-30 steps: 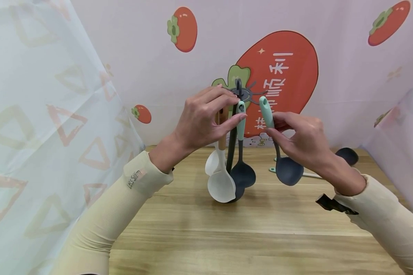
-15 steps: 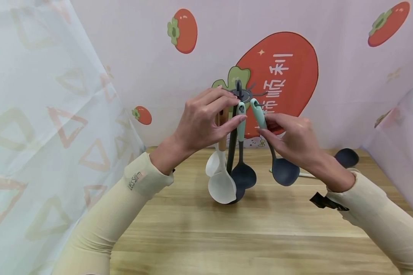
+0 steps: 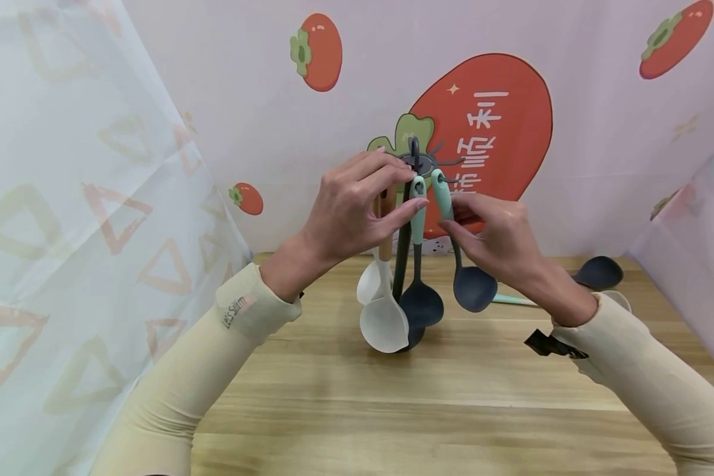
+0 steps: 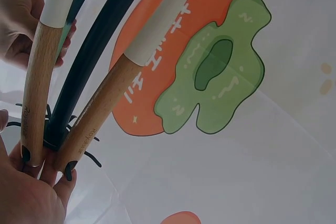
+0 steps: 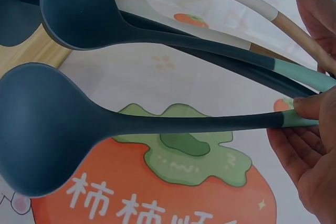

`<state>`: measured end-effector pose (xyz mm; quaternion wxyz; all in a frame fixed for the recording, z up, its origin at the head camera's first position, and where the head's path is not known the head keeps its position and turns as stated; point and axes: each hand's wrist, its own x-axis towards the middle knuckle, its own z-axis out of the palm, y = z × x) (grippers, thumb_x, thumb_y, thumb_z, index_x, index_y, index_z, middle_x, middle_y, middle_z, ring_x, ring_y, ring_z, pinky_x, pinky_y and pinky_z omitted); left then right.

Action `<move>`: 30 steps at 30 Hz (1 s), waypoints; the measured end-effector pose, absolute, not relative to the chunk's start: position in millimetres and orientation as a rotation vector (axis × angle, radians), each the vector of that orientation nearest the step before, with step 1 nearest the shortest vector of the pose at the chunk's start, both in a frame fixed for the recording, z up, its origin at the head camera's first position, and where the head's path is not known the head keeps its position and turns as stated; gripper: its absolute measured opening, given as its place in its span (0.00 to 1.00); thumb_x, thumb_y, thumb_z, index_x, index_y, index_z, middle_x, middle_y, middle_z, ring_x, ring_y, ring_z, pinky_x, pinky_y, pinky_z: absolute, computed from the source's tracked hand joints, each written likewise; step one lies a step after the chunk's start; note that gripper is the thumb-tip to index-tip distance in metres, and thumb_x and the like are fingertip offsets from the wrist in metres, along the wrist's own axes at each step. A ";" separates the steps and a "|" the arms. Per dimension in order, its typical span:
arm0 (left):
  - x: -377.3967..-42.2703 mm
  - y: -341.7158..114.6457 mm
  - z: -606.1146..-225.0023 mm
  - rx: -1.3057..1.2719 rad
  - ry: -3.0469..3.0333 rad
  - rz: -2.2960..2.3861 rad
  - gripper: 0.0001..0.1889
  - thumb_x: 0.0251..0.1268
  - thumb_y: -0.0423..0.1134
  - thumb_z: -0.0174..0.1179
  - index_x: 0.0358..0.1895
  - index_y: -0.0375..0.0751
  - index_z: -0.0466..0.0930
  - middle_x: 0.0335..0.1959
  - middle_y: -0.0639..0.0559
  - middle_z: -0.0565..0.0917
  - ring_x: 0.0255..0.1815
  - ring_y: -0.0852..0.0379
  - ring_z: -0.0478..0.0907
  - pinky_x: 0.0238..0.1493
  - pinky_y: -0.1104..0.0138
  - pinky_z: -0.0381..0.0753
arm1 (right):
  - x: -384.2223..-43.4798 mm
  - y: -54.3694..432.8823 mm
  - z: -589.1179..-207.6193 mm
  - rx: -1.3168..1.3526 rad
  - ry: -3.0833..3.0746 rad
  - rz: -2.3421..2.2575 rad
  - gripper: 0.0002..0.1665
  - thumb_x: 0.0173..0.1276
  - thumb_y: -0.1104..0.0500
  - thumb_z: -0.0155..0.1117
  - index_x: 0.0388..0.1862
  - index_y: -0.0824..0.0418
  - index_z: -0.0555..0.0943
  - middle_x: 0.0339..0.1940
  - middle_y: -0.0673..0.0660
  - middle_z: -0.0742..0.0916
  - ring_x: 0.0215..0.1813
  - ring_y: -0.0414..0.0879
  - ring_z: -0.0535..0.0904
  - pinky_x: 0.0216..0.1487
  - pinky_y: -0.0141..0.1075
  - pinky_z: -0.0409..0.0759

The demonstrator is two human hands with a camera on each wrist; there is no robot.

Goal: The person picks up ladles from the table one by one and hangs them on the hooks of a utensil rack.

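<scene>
My right hand (image 3: pixel 495 231) pinches the mint handle of a dark ladle (image 3: pixel 475 289). The handle's top hole sits at a hook of the dark utensil rack (image 3: pixel 421 162). My left hand (image 3: pixel 357 201) holds the rack near its hub, with the thumb over the handle of a second mint-handled ladle (image 3: pixel 421 304) that hangs there. Left of this ladle hang white utensils with wooden handles, among them a white ladle (image 3: pixel 384 324). In the left wrist view two wooden handles (image 4: pixel 37 93) flank the dark post (image 4: pixel 100 51). The right wrist view shows the held ladle (image 5: pixel 42 129) below the hanging one (image 5: pixel 84 9).
A dark-headed utensil (image 3: pixel 599 272) and a mint handle (image 3: pixel 514 299) lie on the wooden table (image 3: pixel 393 423) behind my right arm. A printed cloth (image 3: pixel 238 99) stands behind, with cloth sides left and right.
My right hand has moved left with the ladle, bringing its handle hole onto a rack hook. The ladle now hangs straighter, close beside the other one. My left hand has stayed put.
</scene>
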<state>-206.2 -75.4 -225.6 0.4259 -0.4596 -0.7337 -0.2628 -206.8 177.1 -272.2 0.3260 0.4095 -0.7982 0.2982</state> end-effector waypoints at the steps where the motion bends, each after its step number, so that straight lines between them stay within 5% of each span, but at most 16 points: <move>1: -206.3 -75.3 -225.8 -1.151 -1.833 -0.658 0.15 0.66 0.41 0.75 0.46 0.32 0.89 0.41 0.43 0.88 0.34 0.54 0.78 0.31 0.66 0.78 | -207.4 176.5 -272.9 1.073 -2.089 0.786 0.27 0.56 0.74 0.81 0.56 0.75 0.84 0.43 0.65 0.92 0.42 0.56 0.93 0.51 0.26 0.82; 30: -205.7 -74.3 -226.9 -1.136 -1.834 -0.656 0.16 0.65 0.42 0.75 0.46 0.32 0.90 0.43 0.42 0.89 0.40 0.51 0.82 0.36 0.64 0.82 | -216.6 159.3 -286.0 1.040 -2.002 0.917 0.24 0.58 0.74 0.80 0.55 0.74 0.85 0.45 0.65 0.92 0.44 0.56 0.93 0.52 0.28 0.85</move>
